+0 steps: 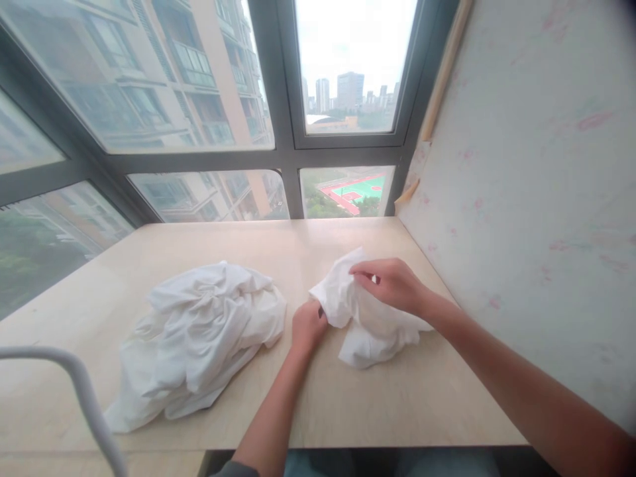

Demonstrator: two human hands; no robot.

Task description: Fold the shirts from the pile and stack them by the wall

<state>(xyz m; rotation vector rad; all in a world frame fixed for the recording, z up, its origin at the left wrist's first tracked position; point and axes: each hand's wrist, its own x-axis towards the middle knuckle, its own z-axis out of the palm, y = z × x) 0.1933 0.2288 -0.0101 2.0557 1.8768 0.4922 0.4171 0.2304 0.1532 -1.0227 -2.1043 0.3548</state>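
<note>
A small white cloth (377,331) lies crumpled on the wooden sill, partly lifted between my two hands. My left hand (309,324) is closed at the cloth's near left edge, its fingertips hidden beneath the fabric. Over the cloth's upper part, my right hand (390,283) pinches a fold between thumb and fingers. The cloth's lower part trails toward the right, under my right wrist. To the left of my hands rests a larger crumpled heap of white fabric (203,331), which neither hand touches.
The pale wooden sill (318,397) runs to grey-framed windows (285,159) at the back. A papered wall (536,218) with peeling trim bounds the right side. A curved grey tube (74,377) crosses the lower left.
</note>
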